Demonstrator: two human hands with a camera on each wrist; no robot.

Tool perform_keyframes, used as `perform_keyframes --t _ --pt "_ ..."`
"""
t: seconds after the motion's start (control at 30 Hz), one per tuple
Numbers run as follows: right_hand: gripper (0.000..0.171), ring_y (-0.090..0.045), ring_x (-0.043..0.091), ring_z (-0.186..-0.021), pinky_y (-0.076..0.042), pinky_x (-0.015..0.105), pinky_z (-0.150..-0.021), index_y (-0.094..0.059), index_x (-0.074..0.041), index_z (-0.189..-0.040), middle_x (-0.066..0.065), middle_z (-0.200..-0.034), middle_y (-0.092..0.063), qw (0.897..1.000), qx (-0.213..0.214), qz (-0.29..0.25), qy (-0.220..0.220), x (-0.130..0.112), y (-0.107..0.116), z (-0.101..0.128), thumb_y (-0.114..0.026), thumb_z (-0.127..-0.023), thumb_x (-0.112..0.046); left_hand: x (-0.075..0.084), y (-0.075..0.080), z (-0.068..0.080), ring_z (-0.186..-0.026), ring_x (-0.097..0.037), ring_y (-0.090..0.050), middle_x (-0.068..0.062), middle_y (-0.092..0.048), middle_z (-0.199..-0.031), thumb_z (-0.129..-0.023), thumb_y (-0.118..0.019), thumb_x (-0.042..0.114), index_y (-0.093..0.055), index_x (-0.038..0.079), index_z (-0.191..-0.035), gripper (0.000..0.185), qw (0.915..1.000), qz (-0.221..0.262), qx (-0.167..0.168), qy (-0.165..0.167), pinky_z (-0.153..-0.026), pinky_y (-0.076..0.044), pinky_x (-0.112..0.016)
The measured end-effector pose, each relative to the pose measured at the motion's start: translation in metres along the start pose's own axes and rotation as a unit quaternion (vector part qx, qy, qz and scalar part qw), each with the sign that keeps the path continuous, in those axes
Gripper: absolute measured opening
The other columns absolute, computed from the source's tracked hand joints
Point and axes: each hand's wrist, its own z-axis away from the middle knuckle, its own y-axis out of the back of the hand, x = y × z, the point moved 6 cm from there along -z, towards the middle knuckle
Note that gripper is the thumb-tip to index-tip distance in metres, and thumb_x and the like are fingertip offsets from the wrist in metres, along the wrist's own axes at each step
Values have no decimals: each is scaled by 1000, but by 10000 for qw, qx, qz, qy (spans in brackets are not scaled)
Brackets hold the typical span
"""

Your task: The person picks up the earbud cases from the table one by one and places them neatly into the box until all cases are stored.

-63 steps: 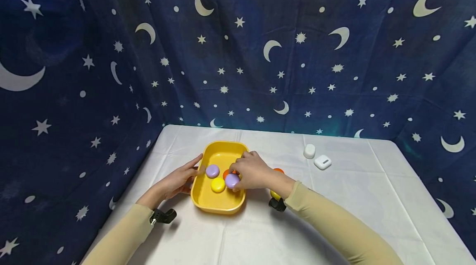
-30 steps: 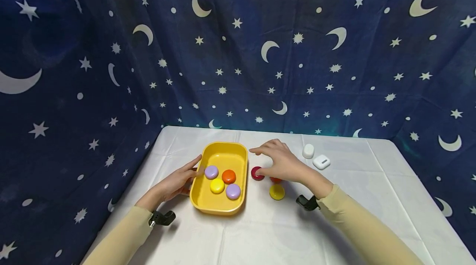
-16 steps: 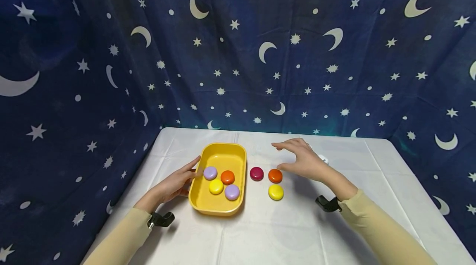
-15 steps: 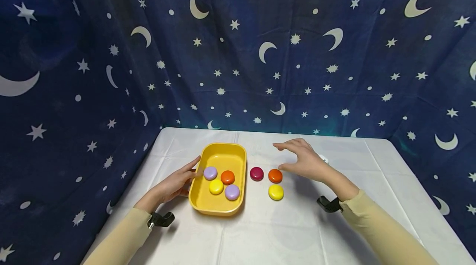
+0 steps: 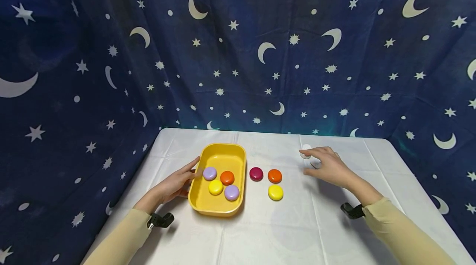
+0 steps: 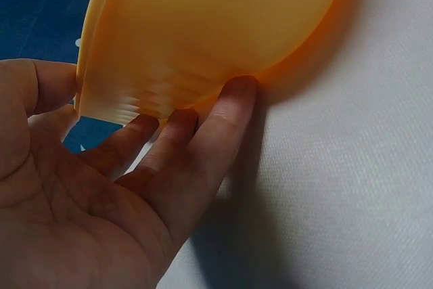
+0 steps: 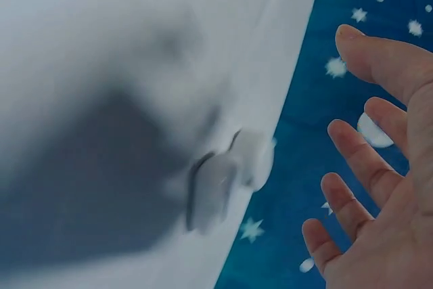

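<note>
A yellow tray (image 5: 223, 158) sits left of centre on the white table and holds two purple discs, an orange disc (image 5: 227, 177) and a yellow disc (image 5: 215, 187). My left hand (image 5: 180, 179) rests against the tray's left wall, fingers straight along the outer wall (image 6: 216, 25) in the left wrist view. Right of the tray lie a dark red disc (image 5: 256, 174), an orange disc (image 5: 274, 176) and a yellow disc (image 5: 275, 192). My right hand (image 5: 322, 164) hovers open and holds nothing, to the right of these, over two small white cases (image 7: 230, 174).
One white case (image 5: 305, 151) shows past my right fingertips in the head view; the other is hidden under the hand. A blue star-and-moon curtain (image 5: 238, 50) closes off the back and both sides of the white table (image 5: 267, 232).
My right hand left the tray after setting down a purple disc, passed over the three loose discs and moved right to the white cases. The left hand and tray stayed put.
</note>
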Motion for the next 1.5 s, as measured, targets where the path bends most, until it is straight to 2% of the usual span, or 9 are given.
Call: perform_keyframes --t 0.23,0.5,0.73,0.9,1.13,1.5 --pt "67 -36 46 -133 -27 67 -102 -59 -15 -145 19 -140 -58 9995 98 -3 -294 29 6 9 -84 -84 -30 1 0 3 -112 -32 -63 -24 -29 -161 -105 -53 28 -16 37 -165 71 10000 51 -2 -16 -84 -59 -47" --pt "74 -31 53 -134 -22 72 -103 -53 -10 -149 24 -146 -51 9971 110 -238 -715 57 7 11 -82 -86 -36 -1 1 -1 -110 -30 -63 -21 -33 -159 -105 -54 28 -18 39 -164 70 9999 58 85 41 -82 -59 -46" --pt "81 -37 52 -126 -27 71 -97 -49 -6 -150 26 -141 -54 9947 165 -178 -995 75 1 7 -82 -85 -40 -3 2 -3 -109 -30 -63 -21 -35 -158 -105 -55 28 -19 39 -164 70 9999 55 113 22 -81 -59 -46" --pt "93 -40 53 -121 -32 68 -89 -43 -1 -152 28 -135 -57 9904 132 -88 -1374 87 -8 6 -81 -83 -50 -4 2 -3 -110 -30 -63 -21 -35 -157 -105 -55 28 -20 40 -164 70 9999 89 108 23 -83 -59 -48" --pt "94 -45 49 -110 -32 64 -84 -44 1 -150 29 -128 -58 9841 220 -84 -1763 95 -16 6 -80 -83 -54 -4 1 -2 -106 -29 -64 -20 -41 -150 -104 -56 28 -20 39 -164 70 9999 89 121 20 -82 -59 -47" --pt "83 -49 48 -106 -35 63 -82 -55 1 -140 29 -121 -60 9835 427 106 -1754 92 -19 6 -80 -83 -53 -3 0 -2 -111 -30 -63 -21 -36 -158 -105 -54 26 -19 39 -164 70 9998 168 69 -7 -84 -59 -49"
